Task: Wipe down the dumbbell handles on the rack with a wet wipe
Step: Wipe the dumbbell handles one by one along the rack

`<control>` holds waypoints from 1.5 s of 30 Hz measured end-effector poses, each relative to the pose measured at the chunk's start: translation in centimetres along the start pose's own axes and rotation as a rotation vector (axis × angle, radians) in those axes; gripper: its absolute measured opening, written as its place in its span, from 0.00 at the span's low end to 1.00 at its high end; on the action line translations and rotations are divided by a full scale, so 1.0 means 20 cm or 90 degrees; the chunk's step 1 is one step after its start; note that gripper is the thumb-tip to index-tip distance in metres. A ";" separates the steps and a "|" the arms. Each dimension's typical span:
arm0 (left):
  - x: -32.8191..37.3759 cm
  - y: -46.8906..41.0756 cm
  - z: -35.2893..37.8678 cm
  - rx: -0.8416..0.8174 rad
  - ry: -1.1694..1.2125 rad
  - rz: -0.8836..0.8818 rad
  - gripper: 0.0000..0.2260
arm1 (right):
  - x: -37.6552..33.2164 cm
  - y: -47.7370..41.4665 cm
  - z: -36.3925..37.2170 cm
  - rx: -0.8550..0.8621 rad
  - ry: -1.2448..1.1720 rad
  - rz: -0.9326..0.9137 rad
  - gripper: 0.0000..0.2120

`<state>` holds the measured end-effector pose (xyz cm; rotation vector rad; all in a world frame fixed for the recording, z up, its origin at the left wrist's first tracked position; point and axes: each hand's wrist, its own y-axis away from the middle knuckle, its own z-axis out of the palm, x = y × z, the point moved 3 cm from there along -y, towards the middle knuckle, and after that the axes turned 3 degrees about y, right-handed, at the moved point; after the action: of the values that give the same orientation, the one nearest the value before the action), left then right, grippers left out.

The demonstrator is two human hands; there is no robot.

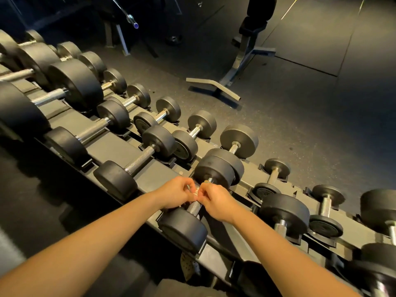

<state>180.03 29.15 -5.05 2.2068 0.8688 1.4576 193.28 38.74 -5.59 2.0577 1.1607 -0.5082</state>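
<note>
Hands (174, 192), wipe (196, 191) over handle (194, 207) (axis front-to-back)

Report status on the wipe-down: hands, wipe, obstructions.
Left hand and right hand both pinching the wet wipe. Wipe over the near dumbbell handle. Nothing blocking the handle.

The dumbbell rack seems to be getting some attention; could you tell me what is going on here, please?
A person stands at the rack, left hand and right hand pinching a small pale wipe just above the knurled handle of a near-row dumbbell. The other dumbbells sit in their cradles, and a bench stands on the floor beyond.
</note>
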 end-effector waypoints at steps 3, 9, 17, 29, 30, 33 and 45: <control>0.07 0.07 0.01 -0.060 -0.148 -0.032 0.05 | -0.02 0.02 0.03 -0.101 -0.031 -0.044 0.08; 0.20 0.20 -0.06 -0.041 -0.150 -0.083 0.08 | -0.08 0.05 -0.04 -0.139 -0.177 -0.037 0.08; 0.23 0.45 -0.27 0.125 0.399 0.012 0.09 | -0.35 0.03 -0.29 -0.018 -0.488 -0.076 0.09; 0.04 0.73 -0.64 0.405 0.310 0.061 0.07 | -0.83 -0.20 -0.11 -0.086 -0.690 -0.035 0.10; 0.00 0.73 -0.67 0.407 0.251 0.046 0.08 | -0.84 -0.23 -0.11 -0.060 -0.672 -0.033 0.09; -0.11 0.72 -0.72 0.436 0.037 -0.020 0.12 | -0.78 -0.32 -0.11 0.073 -0.525 -0.026 0.02; -0.46 0.47 -0.68 0.312 -0.230 -0.251 0.63 | -0.81 -0.79 0.19 -0.088 -0.002 -0.225 0.11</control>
<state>167.78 15.47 -0.43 2.3305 1.5368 0.6851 171.37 32.07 -4.00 1.7417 1.5241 -0.5800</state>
